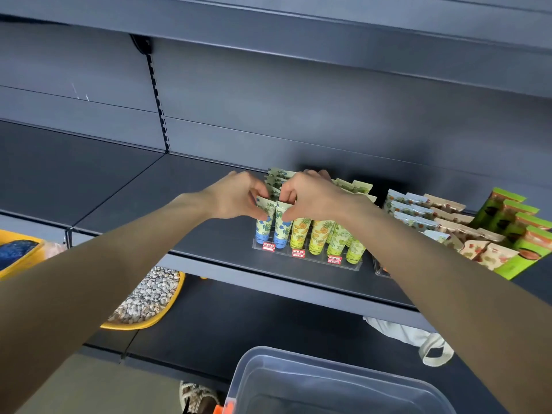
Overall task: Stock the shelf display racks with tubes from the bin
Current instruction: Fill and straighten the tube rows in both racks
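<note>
- Nearest you, at the bottom of the view, sits the clear plastic bin. No tubes show in the part of it you can see.
- Further out, on the dark grey metal shelf, the clear acrylic display rack stands with red price tags along its front lip.
- In the rack's left-hand lane stand the left blue-capped floral tube and the right blue-capped floral tube. They are side by side and touching, caps down in the rack, crimped ends up.
- Their long axes run close to upright, tops leaning slightly towards you, so each grip is at the top end and the rack floor lies straight below it.
- Your left hand pinches the crimped top of the left tube, thumb in front and fingers curled behind.
- Your right hand pinches the top of the right tube in the same way. Each hand is nearest its own tube, so there is no need to cross over.
- To seat them, I judge you should push down along that upright axis rather than sideways, since the yellow fruit-print tubes stand just beside on the right.
- Behind your fingers, more crimped tube tops fill the lane's back rows, so there seems to be little room to move the tubes rearward.
</note>
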A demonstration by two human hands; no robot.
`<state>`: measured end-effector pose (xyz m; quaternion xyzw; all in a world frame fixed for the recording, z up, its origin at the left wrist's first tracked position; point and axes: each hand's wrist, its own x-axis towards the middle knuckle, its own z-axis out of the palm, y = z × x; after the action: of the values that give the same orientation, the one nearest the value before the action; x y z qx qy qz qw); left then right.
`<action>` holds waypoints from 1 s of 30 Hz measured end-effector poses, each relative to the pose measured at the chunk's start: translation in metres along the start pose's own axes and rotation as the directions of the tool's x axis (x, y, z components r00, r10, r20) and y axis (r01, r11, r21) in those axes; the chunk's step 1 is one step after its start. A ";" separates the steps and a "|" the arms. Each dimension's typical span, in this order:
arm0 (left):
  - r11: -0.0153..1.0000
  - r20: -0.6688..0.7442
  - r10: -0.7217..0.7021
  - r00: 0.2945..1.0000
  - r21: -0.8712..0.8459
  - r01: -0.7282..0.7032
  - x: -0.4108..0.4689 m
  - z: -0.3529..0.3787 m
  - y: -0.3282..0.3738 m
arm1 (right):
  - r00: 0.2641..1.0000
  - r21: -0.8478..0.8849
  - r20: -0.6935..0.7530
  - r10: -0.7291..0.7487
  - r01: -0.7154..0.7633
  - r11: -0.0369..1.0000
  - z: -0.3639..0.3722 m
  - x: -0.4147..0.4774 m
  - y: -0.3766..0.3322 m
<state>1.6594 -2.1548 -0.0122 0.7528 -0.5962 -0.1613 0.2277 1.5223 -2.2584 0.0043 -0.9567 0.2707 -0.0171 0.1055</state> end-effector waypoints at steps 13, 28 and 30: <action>0.994 -0.107 0.083 0.991 0.085 -0.074 0.006 0.009 -0.001 | 0.998 0.014 -0.055 -0.010 0.011 1.000 0.008 0.005 0.002; 0.995 -0.082 0.061 0.995 0.080 -0.055 0.006 0.007 0.002 | 0.999 -0.021 -0.017 -0.036 0.036 0.999 0.001 0.006 0.001; 0.996 -0.081 0.058 0.995 0.069 -0.053 0.005 0.007 0.003 | 0.999 -0.020 -0.009 -0.037 0.037 0.999 0.001 0.007 0.001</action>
<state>1.6549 -2.1611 -0.0162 0.7492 -0.6120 -0.1034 0.2314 1.5274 -2.2625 0.0025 -0.9624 0.2537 -0.0210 0.0944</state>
